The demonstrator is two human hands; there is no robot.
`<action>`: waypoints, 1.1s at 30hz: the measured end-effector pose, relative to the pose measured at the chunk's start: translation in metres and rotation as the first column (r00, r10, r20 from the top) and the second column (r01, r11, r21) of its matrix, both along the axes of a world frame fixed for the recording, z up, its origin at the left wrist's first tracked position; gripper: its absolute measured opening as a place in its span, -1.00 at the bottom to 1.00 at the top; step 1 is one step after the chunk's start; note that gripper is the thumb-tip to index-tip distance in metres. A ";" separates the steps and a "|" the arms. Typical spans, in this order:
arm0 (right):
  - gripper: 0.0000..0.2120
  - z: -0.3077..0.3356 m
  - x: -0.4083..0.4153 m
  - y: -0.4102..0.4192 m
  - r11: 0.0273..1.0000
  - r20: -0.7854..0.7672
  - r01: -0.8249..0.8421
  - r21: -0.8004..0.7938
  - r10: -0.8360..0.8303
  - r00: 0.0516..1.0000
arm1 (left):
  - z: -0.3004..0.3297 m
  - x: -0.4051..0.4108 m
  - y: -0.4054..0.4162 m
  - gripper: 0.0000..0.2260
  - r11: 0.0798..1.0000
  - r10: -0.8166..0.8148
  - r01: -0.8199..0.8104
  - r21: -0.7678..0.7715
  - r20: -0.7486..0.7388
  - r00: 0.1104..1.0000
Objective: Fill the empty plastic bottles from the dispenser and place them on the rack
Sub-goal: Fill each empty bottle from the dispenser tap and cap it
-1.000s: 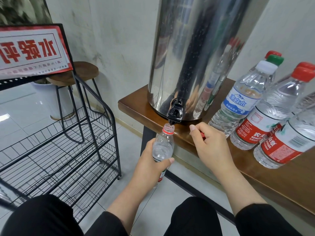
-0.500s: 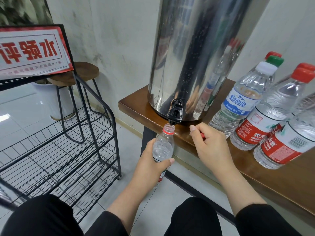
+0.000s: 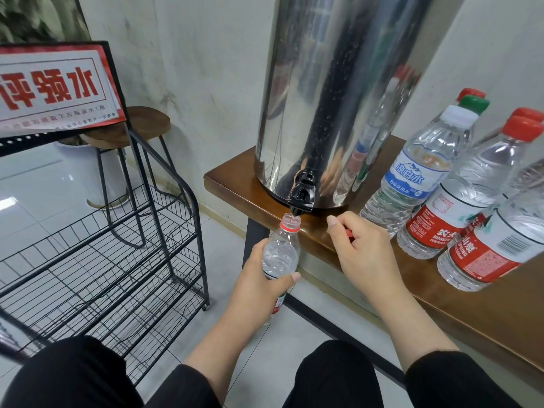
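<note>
Left hand (image 3: pixel 259 278) wraps small uncapped bottle (image 3: pixel 281 254), upright, open mouth directly under black tap (image 3: pixel 301 195) of steel dispenser (image 3: pixel 338 98). Right hand (image 3: pixel 363 251) curled round red cap (image 3: pixel 349 232), resting on wooden table (image 3: pixel 235 181) edge. Capped bottles (image 3: pixel 412 178) stand right of dispenser. Black wire rack (image 3: pixel 117 260) on floor, left.
</note>
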State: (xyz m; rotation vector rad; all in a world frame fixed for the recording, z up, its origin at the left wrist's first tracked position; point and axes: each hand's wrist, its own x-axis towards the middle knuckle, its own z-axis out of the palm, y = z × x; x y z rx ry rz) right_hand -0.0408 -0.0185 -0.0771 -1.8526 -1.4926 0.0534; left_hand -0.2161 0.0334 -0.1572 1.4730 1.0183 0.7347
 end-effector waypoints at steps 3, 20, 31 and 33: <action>-0.71 0.000 0.000 0.000 1.000 -0.004 -0.002 0.005 0.002 1.000 | -0.001 0.000 0.000 -0.40 1.000 0.001 -0.001 -0.005 0.007 1.000; -0.74 0.001 -0.001 0.000 1.000 -0.004 0.012 -0.019 -0.012 1.000 | -0.004 0.001 0.001 -0.42 1.000 0.006 -0.005 -0.004 0.003 1.000; -0.74 0.000 0.000 0.000 1.000 -0.005 -0.009 0.014 0.009 1.000 | -0.003 0.001 0.001 -0.42 1.000 0.002 -0.002 -0.002 0.001 1.000; -0.74 0.000 0.000 0.000 1.000 -0.006 -0.011 0.006 0.011 1.000 | -0.003 0.001 0.001 -0.42 1.000 0.001 -0.001 -0.002 0.001 1.000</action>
